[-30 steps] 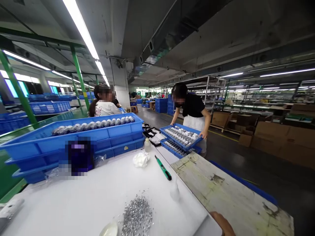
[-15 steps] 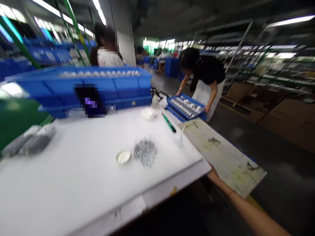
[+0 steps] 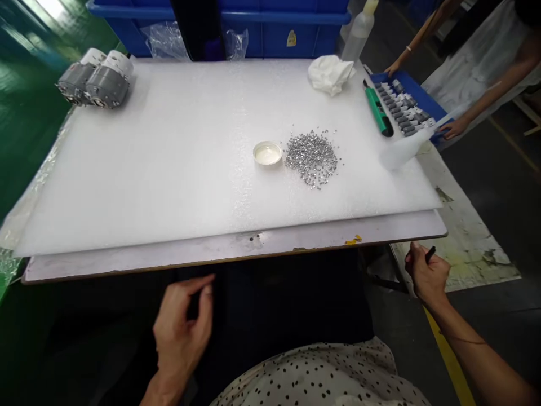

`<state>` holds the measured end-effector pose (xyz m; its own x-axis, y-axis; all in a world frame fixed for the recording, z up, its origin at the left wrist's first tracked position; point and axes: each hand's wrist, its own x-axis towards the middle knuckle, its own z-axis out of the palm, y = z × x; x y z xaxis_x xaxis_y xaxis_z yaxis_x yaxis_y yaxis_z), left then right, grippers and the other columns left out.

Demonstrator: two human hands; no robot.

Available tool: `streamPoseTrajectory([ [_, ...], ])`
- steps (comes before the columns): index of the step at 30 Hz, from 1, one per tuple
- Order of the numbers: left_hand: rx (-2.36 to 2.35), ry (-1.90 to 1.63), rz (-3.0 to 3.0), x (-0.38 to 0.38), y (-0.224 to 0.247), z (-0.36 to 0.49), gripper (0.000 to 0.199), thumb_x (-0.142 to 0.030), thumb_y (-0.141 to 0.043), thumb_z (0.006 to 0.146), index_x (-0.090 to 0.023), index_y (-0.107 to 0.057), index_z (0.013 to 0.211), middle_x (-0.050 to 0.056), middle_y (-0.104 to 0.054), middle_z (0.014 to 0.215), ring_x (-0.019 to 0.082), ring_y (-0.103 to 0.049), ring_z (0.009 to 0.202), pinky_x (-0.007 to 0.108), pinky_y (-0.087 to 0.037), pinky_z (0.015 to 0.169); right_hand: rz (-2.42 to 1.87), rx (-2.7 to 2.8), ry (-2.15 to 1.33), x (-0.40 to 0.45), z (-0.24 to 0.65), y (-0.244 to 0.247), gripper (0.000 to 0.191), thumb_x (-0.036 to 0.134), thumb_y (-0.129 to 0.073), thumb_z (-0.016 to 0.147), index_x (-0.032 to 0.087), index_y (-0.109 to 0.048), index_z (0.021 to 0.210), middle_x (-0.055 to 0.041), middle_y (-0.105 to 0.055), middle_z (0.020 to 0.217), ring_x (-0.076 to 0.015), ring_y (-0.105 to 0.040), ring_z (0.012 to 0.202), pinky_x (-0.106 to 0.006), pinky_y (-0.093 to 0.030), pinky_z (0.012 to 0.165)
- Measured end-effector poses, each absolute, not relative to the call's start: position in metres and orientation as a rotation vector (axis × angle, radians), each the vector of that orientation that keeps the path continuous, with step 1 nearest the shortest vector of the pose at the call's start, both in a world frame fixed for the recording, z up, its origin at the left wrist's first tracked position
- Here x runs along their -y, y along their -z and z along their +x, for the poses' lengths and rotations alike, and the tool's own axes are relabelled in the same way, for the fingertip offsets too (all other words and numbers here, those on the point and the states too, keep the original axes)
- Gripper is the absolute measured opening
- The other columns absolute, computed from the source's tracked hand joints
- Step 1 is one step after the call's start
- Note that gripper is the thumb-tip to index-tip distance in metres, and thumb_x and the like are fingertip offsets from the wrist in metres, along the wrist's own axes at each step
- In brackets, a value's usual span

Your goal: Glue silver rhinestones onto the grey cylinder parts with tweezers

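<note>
Right hand point(image 3: 429, 274), closed around a dark stick point(image 3: 430, 255), exposed end towards 1 o'clock; left hand point(image 3: 181, 330), fingertips narrowly parted, dish point(image 3: 267, 154) at 1 o'clock.

Factory wkshop, workbench point(image 3: 160, 169) w/ small metal pcs point(image 3: 313, 158)

No readable text, brand, number or sign. Yellowish sticker point(image 3: 291, 38) on the front wall of the blue bin point(image 3: 262, 34) behind the white work surface: carries small faint marks, too small and blurred to make out. Nothing legible on the green cutter point(image 3: 379, 113), the clear bottle with the yellowish cap point(image 3: 359, 34) or the grey-and-white parts point(image 3: 107, 82).
</note>
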<state>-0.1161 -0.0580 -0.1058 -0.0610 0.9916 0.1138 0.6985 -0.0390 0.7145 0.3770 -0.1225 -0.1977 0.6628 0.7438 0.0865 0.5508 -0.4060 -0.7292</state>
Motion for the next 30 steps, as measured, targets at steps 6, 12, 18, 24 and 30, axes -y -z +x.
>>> streamPoseTrajectory([
  [6, -1.077, -0.289, 1.753, 0.082, 0.09, -0.057, 0.016, -0.026, -0.058, 0.094, -0.029, -0.071, 0.102, -0.005, -0.076, 0.083, 0.011, -0.07, 0.071, 0.019, -0.051, 0.056, -2.071, 1.18, -0.237, 0.114, 0.361, 0.189, 0.052, 0.059, -0.054, 0.095, 0.016, -0.056, 0.064, 0.0076, -0.046, 0.051, -0.0078, -0.043, 0.044, -0.022, -0.038, 0.048],
  [12, -0.992, -0.046, 1.701, 0.052, 0.118, -0.009, 0.018, -0.034, -0.065, 0.091, -0.018, -0.072, 0.097, 0.0, -0.076, 0.082, 0.017, -0.071, 0.072, 0.034, -0.058, 0.068, -2.058, 1.303, -0.262, 0.122, 0.342, 0.188, 0.058, 0.065, -0.048, 0.095, 0.017, -0.053, 0.062, 0.0068, -0.048, 0.051, -0.008, -0.044, 0.044, -0.023, -0.039, 0.049],
  [18, -1.414, -0.209, 1.732, 0.029, 0.106, -0.021, 0.031, -0.035, -0.048, 0.099, -0.017, -0.062, 0.12, 0.012, -0.065, 0.123, 0.03, -0.056, 0.121, 0.059, -0.039, 0.106, -2.096, 1.286, -0.278, 0.137, 0.335, 0.179, 0.06, 0.065, -0.045, 0.096, 0.018, -0.052, 0.061, 0.0064, -0.048, 0.05, -0.0081, -0.044, 0.043, -0.023, -0.039, 0.049],
  [24, -1.115, -0.047, 1.709, 0.039, 0.122, 0.0, 0.026, -0.04, -0.07, 0.087, -0.016, -0.069, 0.099, 0.003, -0.073, 0.091, 0.019, -0.07, 0.08, 0.04, -0.059, 0.076, -2.004, 1.325, -0.367, 0.13, 0.319, 0.178, 0.061, 0.066, -0.046, 0.094, 0.018, -0.057, 0.059, 0.0035, -0.049, 0.047, -0.0096, -0.047, 0.042, -0.023, -0.04, 0.046],
  [30, -1.303, -0.237, 1.951, 0.023, 0.098, -0.005, 0.034, -0.032, -0.061, 0.093, -0.023, -0.06, 0.125, 0.011, -0.058, 0.138, 0.031, -0.054, 0.126, 0.059, -0.041, 0.108, -1.75, 1.411, -0.264, 0.124, 0.312, 0.145, 0.049, 0.058, -0.054, 0.092, 0.018, -0.075, 0.074, -0.0044, -0.067, 0.058, -0.0152, -0.065, 0.05, -0.019, -0.051, 0.05],
])
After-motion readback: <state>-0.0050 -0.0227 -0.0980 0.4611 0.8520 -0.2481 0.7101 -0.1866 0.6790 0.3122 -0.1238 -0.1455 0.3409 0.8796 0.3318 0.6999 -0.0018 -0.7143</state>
